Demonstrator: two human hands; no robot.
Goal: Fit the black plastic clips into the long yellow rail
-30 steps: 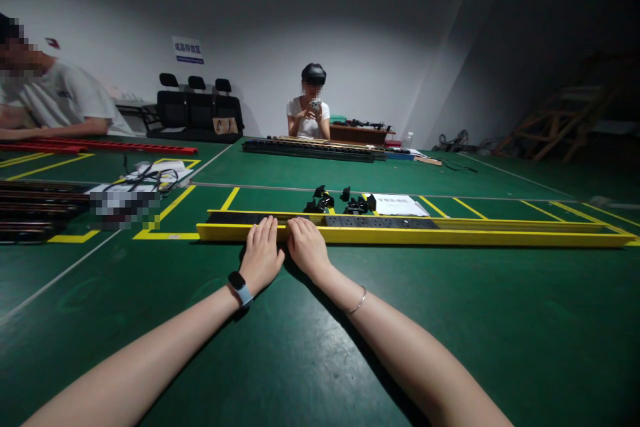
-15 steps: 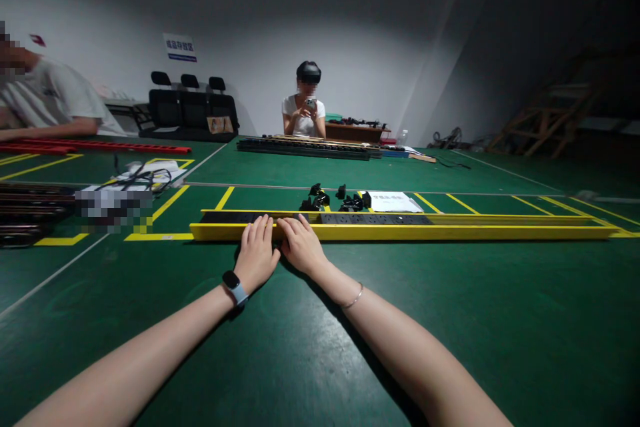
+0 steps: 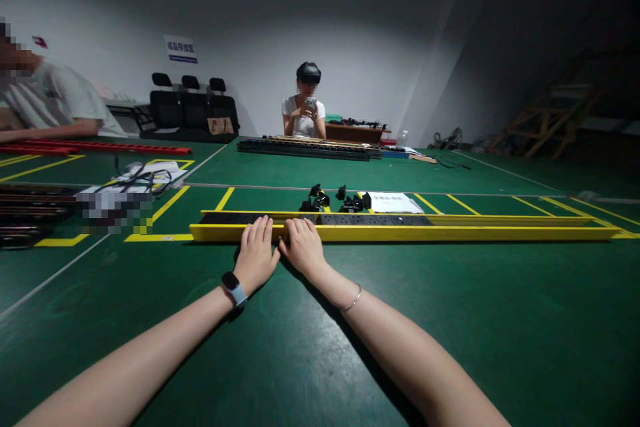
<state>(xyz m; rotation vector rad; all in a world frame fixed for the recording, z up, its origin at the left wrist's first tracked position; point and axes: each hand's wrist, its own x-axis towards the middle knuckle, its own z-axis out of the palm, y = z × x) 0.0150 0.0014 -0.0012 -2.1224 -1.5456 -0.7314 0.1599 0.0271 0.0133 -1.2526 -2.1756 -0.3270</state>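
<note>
A long yellow power strip (image 3: 450, 233), an open channel with black socket modules (image 3: 375, 219) set inside, lies across the green table in front of me. Near its left end, my left hand (image 3: 257, 250) grips the near wall, fingers reaching over the top edge and thumb on the side facing me. Just to the right, my right hand (image 3: 303, 245) holds the same wall with fingers bent over into the channel. The fingertips of both hands are partly hidden inside it. A gap separates the two hands, their thumbs close together.
Behind the strip lie small black parts (image 3: 317, 200) and a white paper label (image 3: 393, 202). Dark strips (image 3: 35, 210) and cables (image 3: 145, 175) are at left. More strips (image 3: 310, 148) lie across the table, before a person with a phone (image 3: 305, 113). Another person (image 3: 65, 97) sits far left.
My right hand has shifted slightly right along the wall, and its fingers are bent more over the edge. My left hand and the strip stay in place.
</note>
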